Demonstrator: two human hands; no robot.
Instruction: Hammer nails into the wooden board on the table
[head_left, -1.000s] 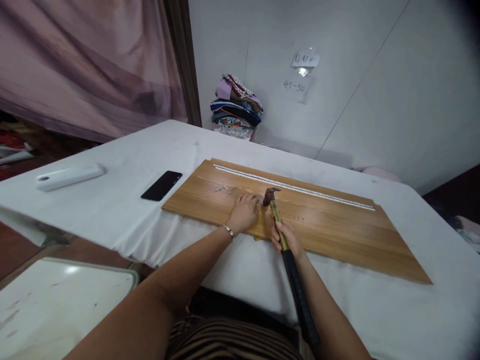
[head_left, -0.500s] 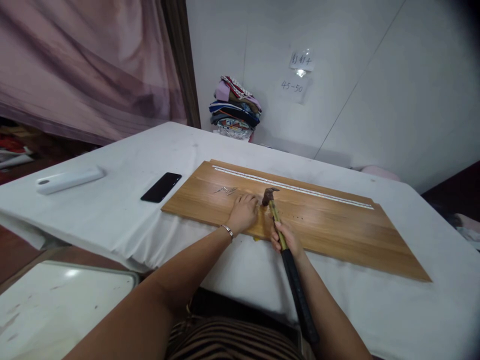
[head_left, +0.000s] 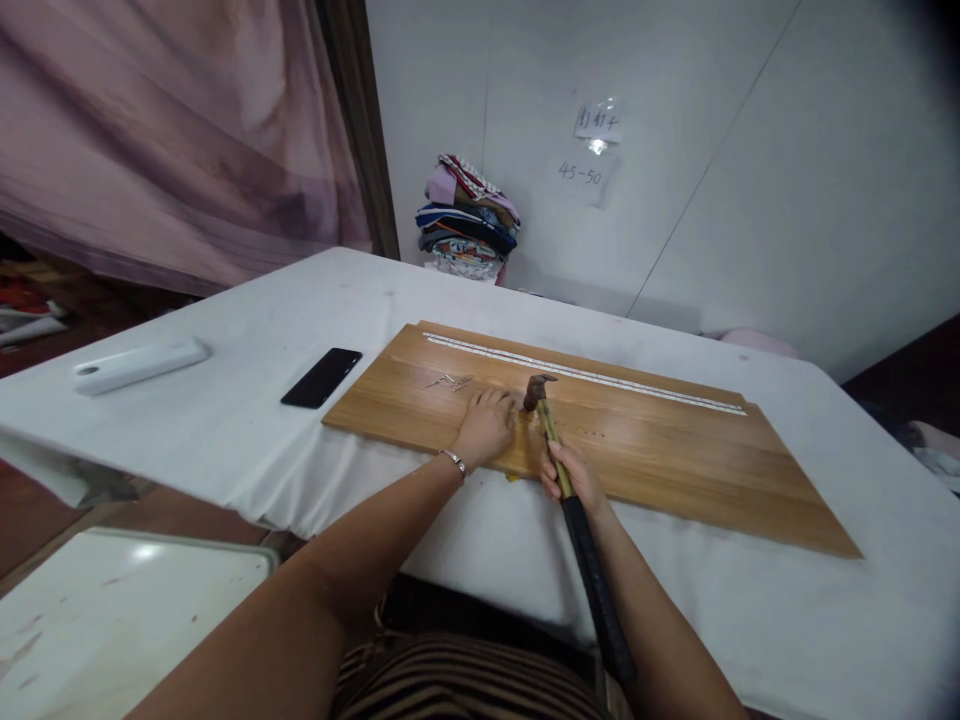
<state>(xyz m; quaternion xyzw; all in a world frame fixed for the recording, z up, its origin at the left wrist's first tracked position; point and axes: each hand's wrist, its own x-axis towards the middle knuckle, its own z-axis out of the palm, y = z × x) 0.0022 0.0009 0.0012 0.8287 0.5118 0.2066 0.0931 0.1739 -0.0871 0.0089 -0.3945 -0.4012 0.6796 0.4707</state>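
Note:
My right hand (head_left: 571,472) is closed around the yellow shaft of a claw hammer (head_left: 587,556), whose black grip runs back along my forearm. The rusty hammer head is low over the wooden board (head_left: 690,465), right beside the fingertips of my left hand (head_left: 486,425). That hand rests on the board with its fingers bent together; whatever they pinch is hidden. Several loose nails (head_left: 450,381) lie on the board beyond my left hand. A row of small dark dots (head_left: 585,433) marks the wood to the right of the hammer.
Two white ruled strips (head_left: 585,372) run along the board's far side. A black phone (head_left: 322,378) and a white plastic object (head_left: 141,364) lie left on the white-covered table (head_left: 247,420). Folded clothes (head_left: 469,218) are stacked by the wall, and a white stool (head_left: 135,600) stands lower left.
The view has shifted slightly. Both hands and the hammer keep nearly the same place on the board, with the hammer head still beside my left fingertips.

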